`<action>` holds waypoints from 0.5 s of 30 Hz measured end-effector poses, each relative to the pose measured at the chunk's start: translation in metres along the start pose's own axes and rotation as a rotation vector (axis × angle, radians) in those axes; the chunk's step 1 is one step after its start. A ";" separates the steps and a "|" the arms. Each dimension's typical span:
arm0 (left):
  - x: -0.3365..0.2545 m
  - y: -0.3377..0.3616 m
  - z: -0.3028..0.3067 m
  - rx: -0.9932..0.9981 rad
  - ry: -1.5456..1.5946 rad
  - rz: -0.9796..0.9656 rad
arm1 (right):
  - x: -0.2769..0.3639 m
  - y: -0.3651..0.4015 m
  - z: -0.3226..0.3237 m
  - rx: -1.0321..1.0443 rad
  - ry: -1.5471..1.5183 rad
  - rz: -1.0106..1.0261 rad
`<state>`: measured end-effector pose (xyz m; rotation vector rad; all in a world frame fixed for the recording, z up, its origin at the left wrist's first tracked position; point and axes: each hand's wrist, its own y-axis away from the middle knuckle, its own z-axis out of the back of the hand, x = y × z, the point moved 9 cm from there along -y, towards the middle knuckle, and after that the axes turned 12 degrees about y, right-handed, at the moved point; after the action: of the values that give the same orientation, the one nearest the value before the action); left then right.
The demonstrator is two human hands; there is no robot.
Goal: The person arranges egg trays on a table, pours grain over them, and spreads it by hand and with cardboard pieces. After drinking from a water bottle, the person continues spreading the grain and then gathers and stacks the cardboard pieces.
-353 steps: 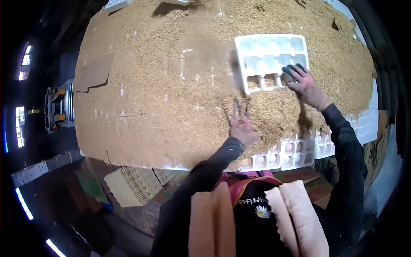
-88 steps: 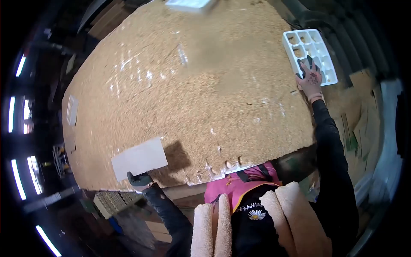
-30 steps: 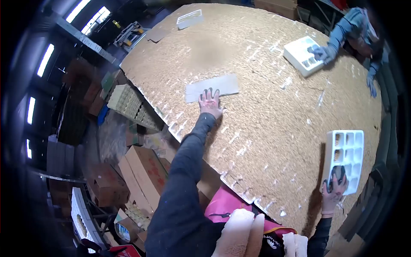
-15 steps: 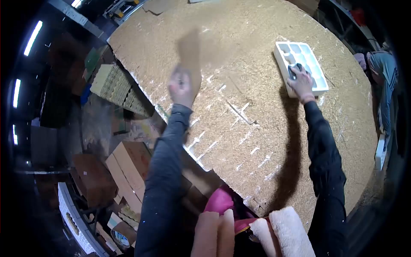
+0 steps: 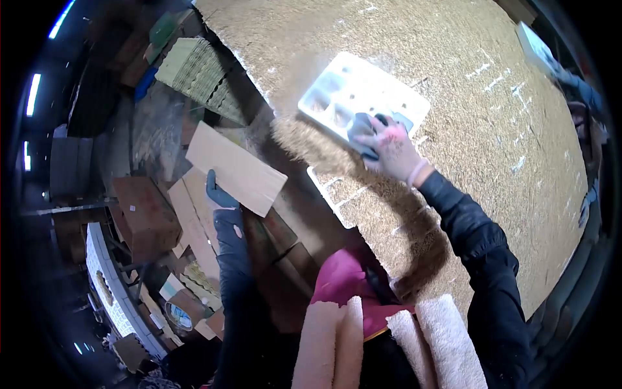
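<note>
My right hand (image 5: 392, 148), in a glove with a pink back and dark grey fingers, grips the near side of a white tray (image 5: 311, 102) with several round-cornered compartments. The tray is tilted on the table's layer of loose tan grain-like material (image 5: 479, 129). Along its near edge, a ridge of this material (image 5: 301, 139) is pushed up and blurred. Off the table's left edge, my left hand (image 5: 220, 192) holds a flat piece of brown cardboard (image 5: 236, 168), its dark gloved fingers closed on the lower side.
Below the left edge stand cardboard boxes (image 5: 146, 217) and a stack of ridged, pale yellow-green sheets (image 5: 197, 74). A white panel (image 5: 116, 301) leans at lower left. Across the table, at far right, another person's sleeve (image 5: 583, 89) reaches toward a white tray (image 5: 535, 47).
My right hand has brought the white tray leftward, toward the table edge. My left hand has swung the cardboard off the table, down to the left. The view has shifted.
</note>
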<state>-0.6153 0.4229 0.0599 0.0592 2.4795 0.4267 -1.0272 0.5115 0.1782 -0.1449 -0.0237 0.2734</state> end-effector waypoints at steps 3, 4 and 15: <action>0.043 0.015 -0.016 0.015 0.010 0.164 | 0.030 0.076 0.027 0.081 -0.082 0.090; 0.056 0.019 -0.019 0.007 0.010 0.223 | 0.036 0.105 0.041 0.113 -0.120 0.093; 0.219 0.049 -0.163 0.552 -0.595 0.408 | 0.103 0.577 0.096 0.232 0.063 -1.308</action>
<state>-0.8902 0.4530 0.0740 0.8033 1.9104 -0.1219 -1.0864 1.1023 0.1893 0.1100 -0.0196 -1.0322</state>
